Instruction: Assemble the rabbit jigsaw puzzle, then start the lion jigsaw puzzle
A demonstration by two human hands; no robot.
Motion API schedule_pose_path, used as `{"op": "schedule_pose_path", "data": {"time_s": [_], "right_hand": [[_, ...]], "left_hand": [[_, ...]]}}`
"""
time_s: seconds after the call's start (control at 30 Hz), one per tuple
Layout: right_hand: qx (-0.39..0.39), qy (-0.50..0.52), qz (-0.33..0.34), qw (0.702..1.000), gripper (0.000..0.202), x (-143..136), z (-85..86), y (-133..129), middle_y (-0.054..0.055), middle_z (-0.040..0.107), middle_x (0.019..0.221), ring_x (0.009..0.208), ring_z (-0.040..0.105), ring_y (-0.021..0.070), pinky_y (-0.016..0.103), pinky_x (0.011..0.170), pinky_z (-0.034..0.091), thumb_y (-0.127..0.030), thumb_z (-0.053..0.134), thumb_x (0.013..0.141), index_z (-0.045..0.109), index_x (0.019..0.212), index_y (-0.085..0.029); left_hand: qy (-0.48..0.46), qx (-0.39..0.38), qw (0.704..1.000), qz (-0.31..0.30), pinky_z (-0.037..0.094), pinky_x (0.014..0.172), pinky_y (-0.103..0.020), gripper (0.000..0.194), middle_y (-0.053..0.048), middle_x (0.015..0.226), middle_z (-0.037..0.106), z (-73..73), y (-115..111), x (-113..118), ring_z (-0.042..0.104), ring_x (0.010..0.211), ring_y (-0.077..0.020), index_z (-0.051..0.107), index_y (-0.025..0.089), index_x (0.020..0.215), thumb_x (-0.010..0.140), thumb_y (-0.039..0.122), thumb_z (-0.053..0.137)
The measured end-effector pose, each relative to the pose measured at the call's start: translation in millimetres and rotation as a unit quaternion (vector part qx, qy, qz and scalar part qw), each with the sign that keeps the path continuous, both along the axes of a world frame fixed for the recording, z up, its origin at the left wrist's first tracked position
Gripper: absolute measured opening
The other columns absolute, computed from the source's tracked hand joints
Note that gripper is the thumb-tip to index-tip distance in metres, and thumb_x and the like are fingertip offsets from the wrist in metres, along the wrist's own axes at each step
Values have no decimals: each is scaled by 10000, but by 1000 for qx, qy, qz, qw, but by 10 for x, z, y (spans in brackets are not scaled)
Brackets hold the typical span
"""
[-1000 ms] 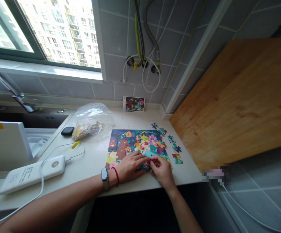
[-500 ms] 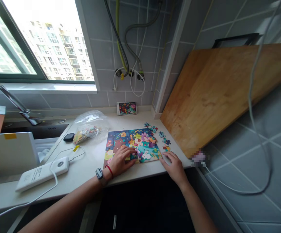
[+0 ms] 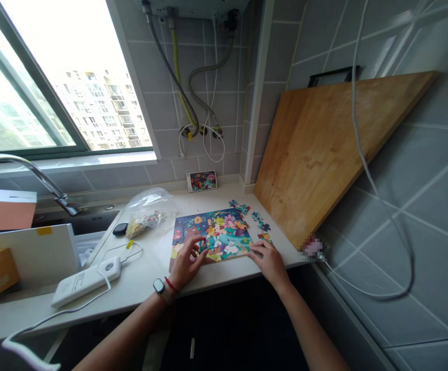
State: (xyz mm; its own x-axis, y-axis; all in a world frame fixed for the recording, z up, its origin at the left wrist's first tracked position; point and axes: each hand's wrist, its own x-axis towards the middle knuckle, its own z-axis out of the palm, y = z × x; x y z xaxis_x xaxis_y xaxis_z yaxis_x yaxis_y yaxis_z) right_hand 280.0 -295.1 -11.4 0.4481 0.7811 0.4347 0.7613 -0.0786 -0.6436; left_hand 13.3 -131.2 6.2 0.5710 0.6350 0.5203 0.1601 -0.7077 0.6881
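- Jigsaw puzzle (image 3: pixel 224 226): flat on the countertop (image 3: pixel 152 255), right of its middle and near the front edge, probably so both hands reach it easily.
- Power bank (image 3: pixel 86 281): between the sink and the front edge, well apart from the puzzle, likely to keep it out of the way.
- Plastic bag (image 3: pixel 150 214): left of the puzzle's far left corner, its small colourful contents bunched low, beside a black case (image 3: pixel 120 230).
- Left hand (image 3: pixel 184 268): over the puzzle's near left part, fingers curled and parted, thumb away from the index finger; perhaps placed to steady that side. Whether a piece lies under the fingertips cannot be told.
- Picture card (image 3: pixel 202 181): upright against the wall at the back edge, seemingly propped so its face can be seen.
- Loose puzzle pieces (image 3: pixel 255 216): off the puzzle's right side, apparently spread out for easy viewing.
- Right hand (image 3: pixel 270 263): at the puzzle's near right corner, thumb and index tips close together; whether they pinch anything cannot be told.
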Motion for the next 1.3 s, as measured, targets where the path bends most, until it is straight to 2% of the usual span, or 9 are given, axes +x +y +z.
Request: {"op": "schedule_pose_path", "data": {"time_s": [0.27,0.37,0.47,0.6,0.87,1.07,1.13,1.2,1.3], "right_hand": [[54,-53,14,997,249,14,-154,-21,90,755,925,889,747,261,404,837,628,-412,671,987,848,955,-239],[71,-90,16,993,251,15,-165,-37,94,764,945,896,736,260,409,828,627,-396,654,1003,841,936,-242],[94,-137,24,986,249,32,-145,-37,107,784,1035,982,713,282,450,875,620,-373,650,1008,831,898,-242],[100,-156,59,981,218,57,-110,-40,89,808,1039,1000,701,284,472,880,622,-321,645,1014,816,905,-239],[96,-145,82,981,170,90,-115,-70,88,807,1056,988,721,269,470,876,628,-276,637,1015,793,961,-238],[89,-158,94,979,178,99,-99,-97,86,808,1077,992,738,268,472,894,623,-246,615,1012,791,992,-242],[89,-157,97,979,183,95,-81,-101,83,809,1084,994,740,268,469,895,623,-235,609,1011,791,1005,-245],[89,-156,100,979,183,96,-71,-101,80,809,1091,998,742,268,466,895,624,-226,609,1006,791,1013,-249],[91,-154,106,978,173,115,-75,-100,81,808,1083,997,743,268,466,892,624,-220,616,998,787,1009,-243]], "left_hand": [[-7,19,999,29,599,649,-276,284,-65,1083,731,-45,-62,-83,679,738,-143,624,224,1254,1007,364,618],[55,57,997,-3,627,831,-367,237,-68,1113,746,-43,-80,-91,720,922,-207,658,242,1211,996,341,652],[94,110,988,-59,577,1033,-470,236,-92,1212,735,-56,-85,-75,663,1190,-271,684,249,1206,974,288,684],[108,140,980,-87,565,1074,-489,256,-85,1260,734,-86,-83,-50,638,1245,-273,689,250,1233,977,257,688],[163,148,971,-96,534,1141,-524,315,-67,1356,710,-155,-77,-26,573,1373,-288,687,261,1329,1026,341,649],[227,180,956,-56,464,1181,-617,347,-59,1627,472,-180,-82,-12,380,1534,-374,684,332,1376,1040,378,611],[234,184,953,-47,442,1194,-624,380,-51,1652,432,-171,-84,-10,327,1560,-381,656,363,1415,1039,392,611],[228,182,956,-40,451,1185,-619,377,-59,1615,479,-154,-90,-6,359,1542,-375,662,365,1406,1032,398,623],[198,168,965,-36,526,1117,-559,283,-85,1431,638,-120,-119,11,554,1375,-329,729,306,1279,1017,387,656]]}}
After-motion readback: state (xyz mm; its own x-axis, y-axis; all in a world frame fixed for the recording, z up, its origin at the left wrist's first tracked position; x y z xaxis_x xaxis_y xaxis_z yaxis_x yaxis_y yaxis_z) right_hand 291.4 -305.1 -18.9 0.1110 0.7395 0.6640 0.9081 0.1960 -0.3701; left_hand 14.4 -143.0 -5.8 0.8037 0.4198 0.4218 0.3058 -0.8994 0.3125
